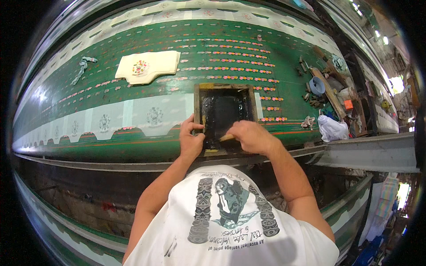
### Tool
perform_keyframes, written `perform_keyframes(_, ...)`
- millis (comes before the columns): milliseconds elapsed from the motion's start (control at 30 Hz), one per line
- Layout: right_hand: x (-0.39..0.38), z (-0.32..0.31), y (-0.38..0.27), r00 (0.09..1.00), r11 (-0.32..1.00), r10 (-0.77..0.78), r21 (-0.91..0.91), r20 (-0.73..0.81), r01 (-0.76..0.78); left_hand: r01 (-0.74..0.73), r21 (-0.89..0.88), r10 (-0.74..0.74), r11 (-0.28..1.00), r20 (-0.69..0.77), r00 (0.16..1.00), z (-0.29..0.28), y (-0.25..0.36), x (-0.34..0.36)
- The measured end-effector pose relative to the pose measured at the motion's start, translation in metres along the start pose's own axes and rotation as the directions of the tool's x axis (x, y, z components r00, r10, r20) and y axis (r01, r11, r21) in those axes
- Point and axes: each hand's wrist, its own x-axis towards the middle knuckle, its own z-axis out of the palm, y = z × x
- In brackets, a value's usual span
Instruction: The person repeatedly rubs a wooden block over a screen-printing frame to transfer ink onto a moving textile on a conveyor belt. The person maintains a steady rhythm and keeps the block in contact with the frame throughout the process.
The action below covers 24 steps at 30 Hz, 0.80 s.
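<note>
A wooden-framed printing screen [225,87] with a dark, wet mesh lies on the long green printed cloth [133,71]. My left hand [191,139] grips the frame's near left corner, thumb on the wood. My right hand [251,135] is closed around a wooden-handled squeegee [225,138] at the near edge of the mesh. The cloth carries rows of small pink and orange motifs and a pale border with dark emblems [154,116] just left of the screen.
A folded cream cloth stack [148,66] with a round floral print lies on the table at back left, a twisted rag [82,66] beyond it. At the right end stand a blue bowl [317,85], an orange pot [348,105], wooden boards and a white cloth bundle [333,129].
</note>
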Motion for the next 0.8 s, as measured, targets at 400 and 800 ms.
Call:
perform_keyframes(400, 0.102, -0.013, 0.076, 0.939, 0.995, 0.003, -0.097, -0.345, -0.039, 0.101, -0.328, -0.086, 0.939, 0.059, 0.995, -0.006, -0.006, 0.003)
perform_keyframes(800, 0.040, 0.027, 0.026, 0.930, 0.992, -0.020, -0.121, -0.367, -0.026, 0.101, -0.361, -0.097, 0.927, 0.029, 0.995, -0.003, -0.002, -0.001)
